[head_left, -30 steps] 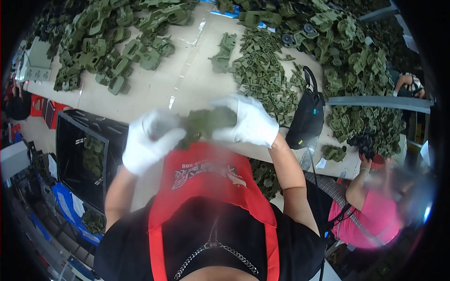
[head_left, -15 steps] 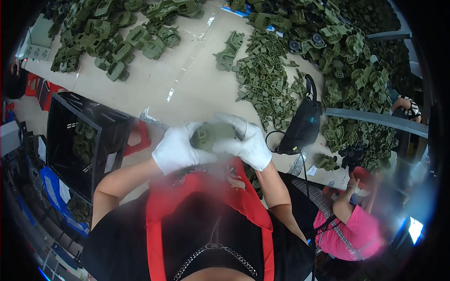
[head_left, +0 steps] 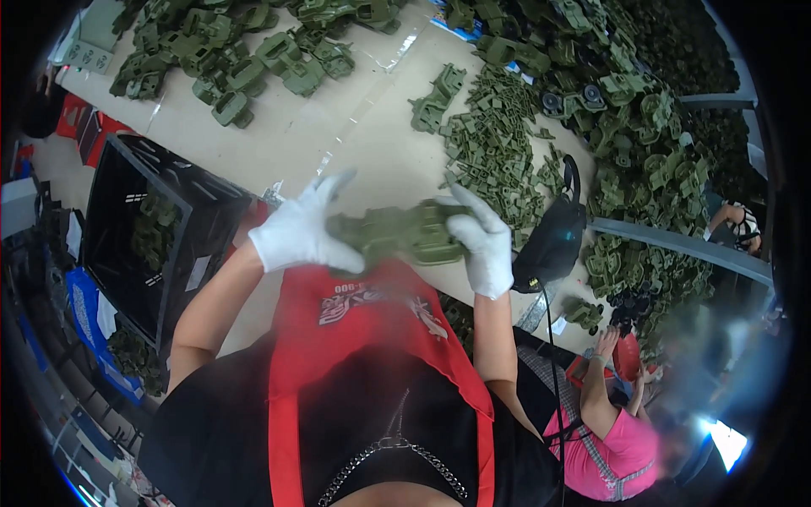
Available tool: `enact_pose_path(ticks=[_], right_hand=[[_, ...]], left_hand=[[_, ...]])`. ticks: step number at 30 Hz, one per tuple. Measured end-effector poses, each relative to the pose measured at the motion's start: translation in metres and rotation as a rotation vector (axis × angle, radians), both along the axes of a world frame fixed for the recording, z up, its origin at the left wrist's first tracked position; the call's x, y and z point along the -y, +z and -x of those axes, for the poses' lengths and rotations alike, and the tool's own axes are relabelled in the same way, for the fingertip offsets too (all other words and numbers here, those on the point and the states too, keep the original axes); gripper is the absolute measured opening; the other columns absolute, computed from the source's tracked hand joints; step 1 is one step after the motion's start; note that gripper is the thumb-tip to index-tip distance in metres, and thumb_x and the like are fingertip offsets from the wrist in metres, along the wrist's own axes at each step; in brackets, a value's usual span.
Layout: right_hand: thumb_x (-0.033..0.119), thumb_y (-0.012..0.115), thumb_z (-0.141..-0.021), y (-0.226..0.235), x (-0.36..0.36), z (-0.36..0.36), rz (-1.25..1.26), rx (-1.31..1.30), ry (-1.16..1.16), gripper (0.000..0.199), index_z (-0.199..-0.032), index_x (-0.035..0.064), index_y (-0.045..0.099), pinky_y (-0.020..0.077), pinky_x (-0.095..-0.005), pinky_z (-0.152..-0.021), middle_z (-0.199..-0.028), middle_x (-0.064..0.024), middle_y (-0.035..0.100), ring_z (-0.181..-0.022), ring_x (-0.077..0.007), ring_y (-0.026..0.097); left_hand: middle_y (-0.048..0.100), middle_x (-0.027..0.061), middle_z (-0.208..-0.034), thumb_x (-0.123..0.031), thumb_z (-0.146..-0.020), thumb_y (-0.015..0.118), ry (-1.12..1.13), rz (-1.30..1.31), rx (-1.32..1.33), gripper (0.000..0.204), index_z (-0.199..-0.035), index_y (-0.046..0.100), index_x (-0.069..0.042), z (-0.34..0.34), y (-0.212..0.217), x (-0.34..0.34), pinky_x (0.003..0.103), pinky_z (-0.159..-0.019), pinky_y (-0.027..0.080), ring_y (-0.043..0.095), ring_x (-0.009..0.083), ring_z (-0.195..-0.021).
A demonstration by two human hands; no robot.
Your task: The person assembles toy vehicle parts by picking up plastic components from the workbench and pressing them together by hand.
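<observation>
The white-gloved left hand (head_left: 300,232) and white-gloved right hand (head_left: 483,241) each gripped one end of an olive-green moulded plastic part (head_left: 397,237), fingers closed on it, held above the edge of the pale worktable (head_left: 338,135) beside a black crate (head_left: 160,232).

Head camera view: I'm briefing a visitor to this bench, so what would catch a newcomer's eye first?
Two white-gloved hands, the left hand and right hand, grip an olive-green plastic part together at centre, above a red apron. Behind them, heaps of green parts cover the pale table. A black crate stands at the left.
</observation>
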State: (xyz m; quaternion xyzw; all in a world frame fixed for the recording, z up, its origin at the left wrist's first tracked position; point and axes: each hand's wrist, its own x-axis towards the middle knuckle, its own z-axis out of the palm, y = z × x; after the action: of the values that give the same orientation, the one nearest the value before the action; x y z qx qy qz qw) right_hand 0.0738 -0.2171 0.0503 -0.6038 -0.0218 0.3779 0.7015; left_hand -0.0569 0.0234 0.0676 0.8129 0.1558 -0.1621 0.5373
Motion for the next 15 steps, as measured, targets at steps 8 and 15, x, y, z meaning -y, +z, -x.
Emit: enact_pose_path(ticks=[8, 15], right_hand=[[0.017, 0.073, -0.079, -0.004, 0.013, 0.007, 0.544, 0.481, 0.194, 0.045, -0.119, -0.0010, 0.061, 0.0482, -0.0300, -0.090, -0.112, -0.0121, 0.065, -0.099, -0.0183, 0.063], [0.048, 0.066, -0.078, 0.016, -0.066, 0.042, 0.598, 0.596, 0.785, 0.059, -0.126, 0.0157, 0.055, 0.0475, -0.0449, -0.091, -0.120, -0.0182, 0.058, -0.107, -0.0379, 0.058]], left_hand=[[0.061, 0.0078, -0.114, 0.000, -0.071, 0.078, 0.451, 0.646, -0.184, 0.076, -0.137, 0.040, 0.000, 0.022, -0.031, 0.028, 0.030, -0.087, 0.049, 0.059, 0.0154, -0.100], [0.065, 0.0120, -0.108, -0.019, -0.070, 0.082, 0.118, 0.267, 0.018, 0.069, -0.126, 0.048, 0.004, 0.021, -0.032, 0.030, 0.031, -0.090, 0.048, 0.060, 0.0156, -0.101]])
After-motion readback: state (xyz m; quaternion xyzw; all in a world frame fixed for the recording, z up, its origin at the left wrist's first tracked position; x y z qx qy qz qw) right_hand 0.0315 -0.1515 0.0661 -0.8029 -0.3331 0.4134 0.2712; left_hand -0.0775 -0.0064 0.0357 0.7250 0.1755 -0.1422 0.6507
